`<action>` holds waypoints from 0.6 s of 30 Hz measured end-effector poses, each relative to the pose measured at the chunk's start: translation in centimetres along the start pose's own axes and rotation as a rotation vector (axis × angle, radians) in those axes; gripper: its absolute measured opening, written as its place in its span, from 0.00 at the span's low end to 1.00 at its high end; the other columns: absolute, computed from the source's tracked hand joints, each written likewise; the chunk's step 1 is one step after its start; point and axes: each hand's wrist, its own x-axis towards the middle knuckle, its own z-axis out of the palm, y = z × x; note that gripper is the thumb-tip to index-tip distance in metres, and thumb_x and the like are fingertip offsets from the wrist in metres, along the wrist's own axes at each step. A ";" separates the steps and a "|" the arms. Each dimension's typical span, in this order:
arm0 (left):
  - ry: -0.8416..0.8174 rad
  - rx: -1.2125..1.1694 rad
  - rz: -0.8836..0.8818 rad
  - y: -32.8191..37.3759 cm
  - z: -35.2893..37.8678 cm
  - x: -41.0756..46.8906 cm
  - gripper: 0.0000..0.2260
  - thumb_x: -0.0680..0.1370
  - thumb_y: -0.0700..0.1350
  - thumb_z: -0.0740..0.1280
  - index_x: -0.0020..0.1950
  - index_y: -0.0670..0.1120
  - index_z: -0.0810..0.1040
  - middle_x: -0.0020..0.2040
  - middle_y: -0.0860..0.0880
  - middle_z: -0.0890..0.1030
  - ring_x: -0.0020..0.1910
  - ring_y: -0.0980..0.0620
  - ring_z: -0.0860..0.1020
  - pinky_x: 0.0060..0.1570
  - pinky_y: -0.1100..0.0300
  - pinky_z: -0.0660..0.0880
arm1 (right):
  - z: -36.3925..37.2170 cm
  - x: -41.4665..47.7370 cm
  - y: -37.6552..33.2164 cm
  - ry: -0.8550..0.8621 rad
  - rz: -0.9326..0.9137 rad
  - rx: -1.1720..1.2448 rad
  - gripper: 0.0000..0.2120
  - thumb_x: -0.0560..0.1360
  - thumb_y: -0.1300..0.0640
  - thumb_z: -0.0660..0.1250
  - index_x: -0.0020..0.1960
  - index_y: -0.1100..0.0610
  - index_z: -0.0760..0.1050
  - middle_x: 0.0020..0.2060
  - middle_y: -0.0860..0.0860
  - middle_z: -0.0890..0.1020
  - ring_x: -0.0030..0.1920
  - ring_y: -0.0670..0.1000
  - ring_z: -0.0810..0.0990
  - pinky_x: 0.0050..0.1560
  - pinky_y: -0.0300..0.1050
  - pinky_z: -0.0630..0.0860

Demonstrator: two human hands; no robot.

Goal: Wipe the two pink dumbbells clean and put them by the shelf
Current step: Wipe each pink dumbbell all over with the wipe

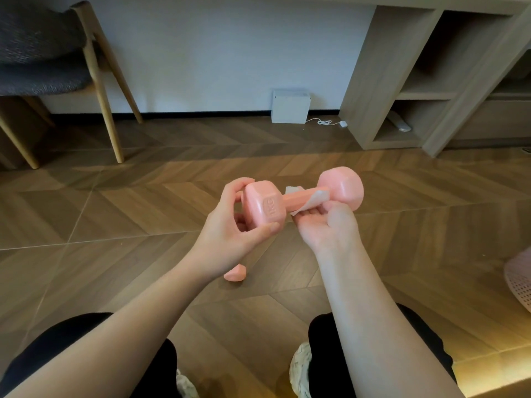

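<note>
Left hand (244,225) clamps the near head of one pink dumbbell (301,196), holding it level above the floor so the bar is exposed. Second dumbbell (235,273) lies on the floor under that wrist, mostly hidden, likely waiting its turn. Right hand (327,222) closes a pale wipe (311,196) around the bar, apparently mid-wipe. Shelf (402,81) stands well apart, far right.

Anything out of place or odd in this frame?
Nothing damaged or spilled. A loose white cable trails on the wood floor beside the white box, and the second pink dumbbell lies mostly hidden under the left wrist.
</note>
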 end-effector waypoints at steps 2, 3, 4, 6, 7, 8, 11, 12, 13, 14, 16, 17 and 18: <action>-0.021 0.022 0.005 -0.1 0.1 0.1 0.34 0.68 0.52 0.78 0.69 0.57 0.65 0.61 0.55 0.75 0.51 0.53 0.80 0.50 0.49 0.80 | 0.0 -0.2 -0.1 -0.029 -0.014 0.027 0.30 0.70 0.74 0.51 0.71 0.62 0.66 0.64 0.65 0.74 0.64 0.64 0.75 0.63 0.62 0.72; -0.041 0.038 0.012 -0.2 0.1 0.1 0.34 0.69 0.49 0.78 0.69 0.56 0.65 0.61 0.56 0.74 0.51 0.53 0.80 0.50 0.51 0.80 | -0.1 -0.3 -0.3 -0.041 -0.004 0.042 0.32 0.67 0.74 0.51 0.70 0.62 0.66 0.64 0.63 0.73 0.63 0.63 0.75 0.63 0.60 0.72; -0.061 0.067 0.032 -0.2 -0.1 0.1 0.34 0.69 0.48 0.78 0.70 0.56 0.64 0.62 0.57 0.73 0.52 0.52 0.79 0.51 0.53 0.79 | -0.2 -0.3 -0.5 -0.069 0.010 0.043 0.28 0.69 0.71 0.51 0.67 0.61 0.66 0.62 0.61 0.72 0.60 0.60 0.76 0.60 0.57 0.73; -0.100 0.163 0.107 -0.4 -0.4 0.0 0.36 0.67 0.49 0.78 0.69 0.58 0.63 0.63 0.59 0.71 0.55 0.52 0.78 0.53 0.56 0.78 | -0.1 -0.1 -0.9 -0.066 0.057 0.036 0.10 0.77 0.61 0.53 0.56 0.60 0.67 0.51 0.56 0.71 0.46 0.54 0.75 0.47 0.50 0.74; -0.127 0.204 0.142 -0.5 -0.5 0.0 0.36 0.67 0.49 0.78 0.69 0.59 0.62 0.64 0.59 0.69 0.57 0.52 0.77 0.54 0.58 0.77 | -0.1 0.1 -1.0 -0.063 0.074 0.035 0.08 0.78 0.56 0.55 0.54 0.59 0.67 0.47 0.54 0.69 0.42 0.53 0.73 0.42 0.47 0.72; -0.158 0.214 0.146 -0.6 -0.6 0.0 0.36 0.67 0.50 0.78 0.69 0.60 0.61 0.65 0.59 0.69 0.59 0.52 0.76 0.55 0.59 0.77 | -0.3 0.2 -1.0 -0.054 0.084 0.024 0.11 0.78 0.52 0.57 0.55 0.59 0.67 0.46 0.54 0.68 0.41 0.53 0.72 0.41 0.47 0.72; -0.248 -0.002 -0.106 -0.3 -0.6 0.1 0.34 0.67 0.62 0.71 0.70 0.57 0.62 0.63 0.55 0.72 0.56 0.54 0.79 0.53 0.55 0.80 | -0.4 0.0 -0.6 -0.031 0.068 -0.009 0.18 0.77 0.49 0.60 0.61 0.59 0.68 0.49 0.55 0.70 0.46 0.55 0.74 0.45 0.49 0.73; -0.279 -0.093 -0.217 -0.2 -0.6 0.3 0.32 0.68 0.64 0.68 0.68 0.54 0.66 0.60 0.52 0.75 0.51 0.53 0.81 0.51 0.50 0.81 | -0.4 0.0 -0.4 -0.024 0.063 -0.014 0.20 0.76 0.49 0.61 0.63 0.59 0.69 0.51 0.55 0.70 0.48 0.56 0.74 0.47 0.50 0.74; -0.289 -0.144 -0.292 -0.3 -0.7 0.6 0.30 0.68 0.65 0.66 0.65 0.50 0.69 0.57 0.50 0.76 0.48 0.52 0.81 0.49 0.47 0.82 | -0.4 0.0 -0.3 -0.016 0.058 -0.016 0.20 0.75 0.49 0.62 0.63 0.59 0.69 0.51 0.55 0.70 0.49 0.56 0.74 0.47 0.50 0.74; -0.278 -0.129 -0.289 -0.3 -0.6 0.7 0.28 0.68 0.64 0.66 0.63 0.49 0.72 0.55 0.49 0.77 0.46 0.53 0.81 0.48 0.47 0.82 | -0.3 -0.1 -0.2 -0.009 0.055 -0.008 0.19 0.75 0.50 0.62 0.62 0.59 0.70 0.49 0.55 0.70 0.47 0.56 0.74 0.46 0.49 0.74; -0.183 0.021 -0.127 -0.1 -0.5 0.2 0.27 0.67 0.59 0.71 0.64 0.54 0.72 0.57 0.53 0.77 0.51 0.59 0.79 0.50 0.56 0.81 | -0.2 -0.1 -0.1 -0.007 0.053 0.010 0.13 0.75 0.52 0.63 0.56 0.58 0.68 0.46 0.53 0.68 0.44 0.54 0.71 0.43 0.45 0.73; -0.137 0.150 -0.006 0.0 -0.7 0.0 0.29 0.67 0.56 0.74 0.67 0.56 0.69 0.61 0.55 0.75 0.56 0.61 0.77 0.54 0.61 0.78 | -0.1 -0.1 -0.2 -0.010 0.050 0.012 0.11 0.75 0.55 0.63 0.54 0.57 0.66 0.45 0.53 0.67 0.42 0.53 0.70 0.41 0.44 0.73; -0.113 0.270 0.120 0.0 -0.7 0.0 0.33 0.68 0.51 0.77 0.70 0.56 0.67 0.64 0.54 0.72 0.62 0.61 0.73 0.58 0.65 0.74 | 0.0 0.0 -0.2 -0.013 0.045 0.013 0.09 0.75 0.57 0.63 0.52 0.56 0.65 0.43 0.52 0.66 0.38 0.52 0.69 0.39 0.43 0.72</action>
